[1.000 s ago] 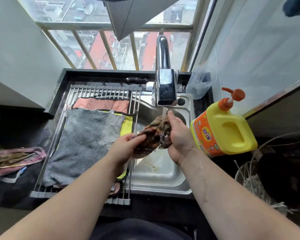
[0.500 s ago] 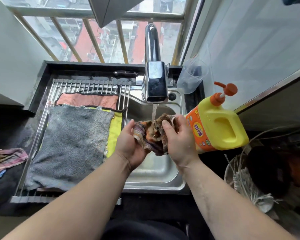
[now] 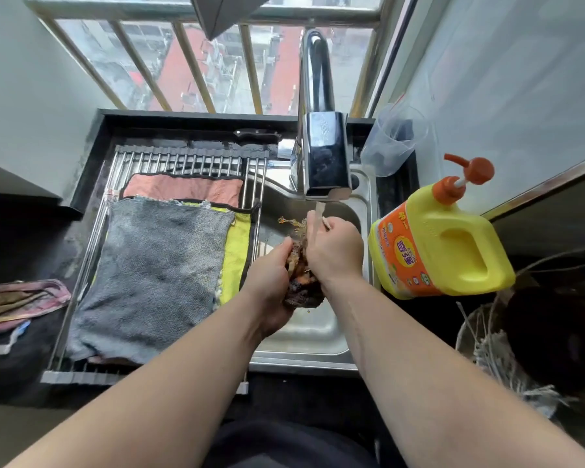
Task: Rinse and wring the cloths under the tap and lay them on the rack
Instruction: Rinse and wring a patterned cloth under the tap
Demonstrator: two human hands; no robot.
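Observation:
A bunched brown patterned cloth (image 3: 299, 285) is squeezed between both hands over the steel sink (image 3: 304, 342), under the tap (image 3: 323, 157), whose thin stream runs onto my right hand. My left hand (image 3: 271, 278) grips the cloth from the left and below. My right hand (image 3: 333, 248) grips it from the right and above. On the metal rack (image 3: 183, 158) to the left lie a grey cloth (image 3: 152, 275), a pink cloth (image 3: 183, 187) behind it and a yellow cloth (image 3: 237, 251) partly under the grey one.
A yellow detergent jug (image 3: 443, 244) with an orange pump stands right of the sink. A clear plastic cup (image 3: 390, 140) is behind it. A crumpled pink striped cloth (image 3: 17, 302) lies on the dark counter at the far left. A basket (image 3: 487, 349) sits lower right.
The hands have closed tighter together on the cloth and turned it more upright. The right hand moved up under the stream. The view shifted slightly.

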